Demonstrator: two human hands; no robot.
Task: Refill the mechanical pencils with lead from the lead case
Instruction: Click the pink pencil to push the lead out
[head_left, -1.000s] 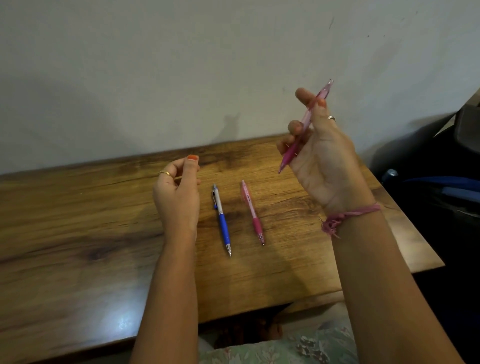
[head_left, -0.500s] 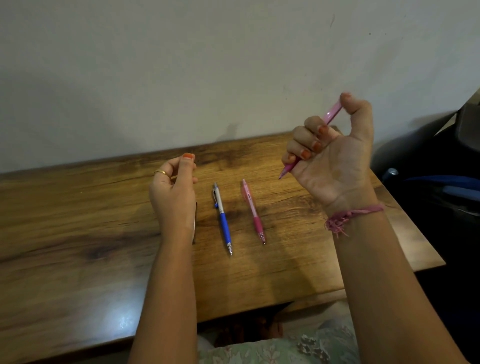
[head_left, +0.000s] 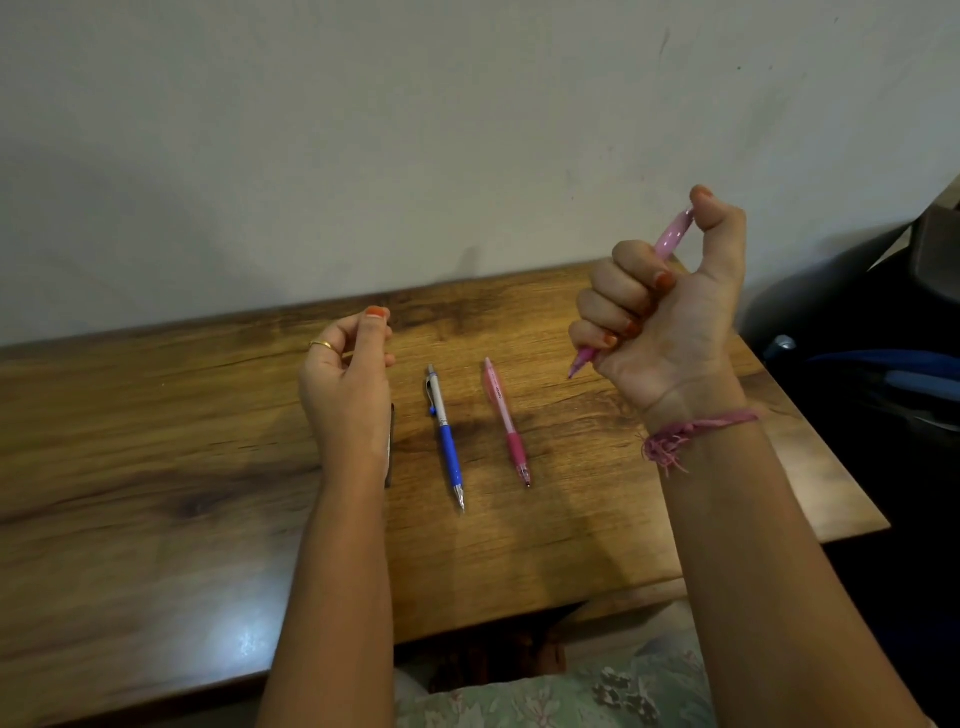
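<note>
Item: mechanical pencils, three counted. One light pink translucent plastic pencil (head_left: 670, 244) is held off the table in the right hand (head_left: 660, 312), above the table's right edge. Four fingers are wrapped round the barrel, tip pointing down and left, and the thumb is bent over the top end, a hold that reads as clicking the button to feed lead, though no lead is visible at the tip.

Item: one blue-gripped pencil with a silver-white barrel and clip (head_left: 445, 436), lying flat near the middle of the wooden table (head_left: 156, 467), tip toward the near edge.

Item: one pink pencil with a darker pink grip (head_left: 506, 421), lying just beside the blue one on its right, parallel, not touching. The two appear laid out in a row to await their turn.

Item: one thin dark flat object (head_left: 390, 447), mostly hidden behind the left wrist; probably the lead case, though too little shows to be sure.

Item: left hand (head_left: 345, 384), raised above the table left of the blue pencil, thumb and fingertips brought together as if pinching something fine. Whether it holds a lead cannot be told.
</note>
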